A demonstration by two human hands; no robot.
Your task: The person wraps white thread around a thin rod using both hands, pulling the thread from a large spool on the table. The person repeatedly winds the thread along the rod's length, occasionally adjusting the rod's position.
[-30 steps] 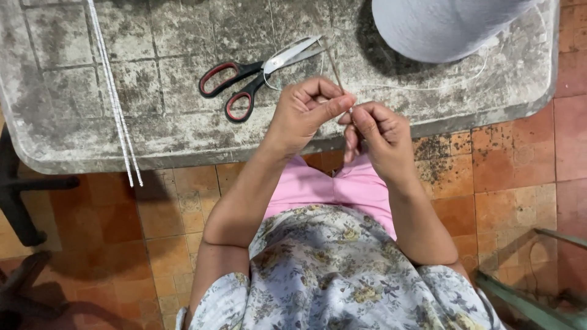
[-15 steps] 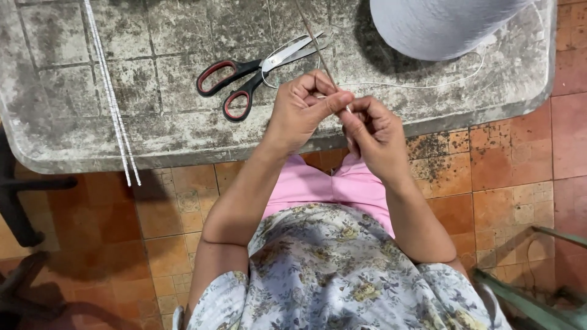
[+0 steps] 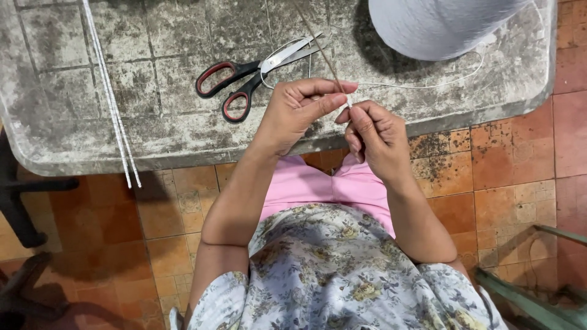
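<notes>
**Two hands pinch a thin stick and white thread at the table's edge**

The worn grey table (image 3: pixel 73 110) fills the upper part of the view, its surface stained and marked in squares, standing on a floor of orange-brown tiles (image 3: pixel 507 153). At its far right a large cone of pale grey thread (image 3: pixel 440 24) lies on the tabletop. Two long white rods (image 3: pixel 110 98) lie side by side along the left part of the table, their near ends jutting past the edge. Near the middle lies a pair of scissors (image 3: pixel 257 76) with black and red handles, blades shut and pointing right.

In front of the table's near edge, the left hand (image 3: pixel 299 113) is closed, thumb and fingers gripping the lower end of a thin brown stick (image 3: pixel 321 52) that slants up and away over the table. The right hand (image 3: pixel 376 137) sits just beside it, fingers curled, thumb and forefinger pinching a white thread (image 3: pixel 428 84) right at the stick's end. The thread runs from the fingertips rightwards across the table towards the cone; a loop of it lies by the scissor blades.
</notes>
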